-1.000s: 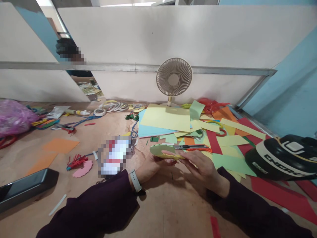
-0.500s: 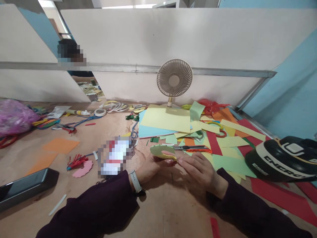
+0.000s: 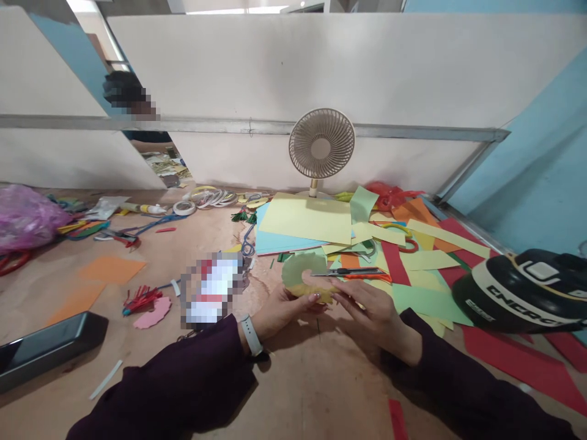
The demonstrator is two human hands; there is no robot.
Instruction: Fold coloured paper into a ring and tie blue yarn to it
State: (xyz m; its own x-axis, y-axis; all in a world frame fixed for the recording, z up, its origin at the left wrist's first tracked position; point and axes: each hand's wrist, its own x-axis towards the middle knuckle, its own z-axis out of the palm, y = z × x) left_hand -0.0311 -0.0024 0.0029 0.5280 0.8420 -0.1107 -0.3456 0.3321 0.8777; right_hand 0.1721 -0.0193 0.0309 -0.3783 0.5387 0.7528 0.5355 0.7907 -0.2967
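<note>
Above the middle of the table, my left hand pinches a round paper cut-out with a scalloped edge, its thumb lying on top. The paper is green with a yellow lower part and a pink patch near the middle. My right hand has its fingers closed at the cut-out's right edge; the fingertips are partly hidden there. Just behind the paper lies a utility knife with an orange handle. A pink scalloped paper piece rests to the left beside a red tassel.
A small fan stands behind yellow and blue paper sheets. Coloured scraps cover the right side, near a black bottle. At left are a dark box, a purple plastic bag and tape rolls.
The paper cut-out has been tilted up to face me, so more of its green face and pink middle shows. My right fingers have shifted slightly along its right edge.
</note>
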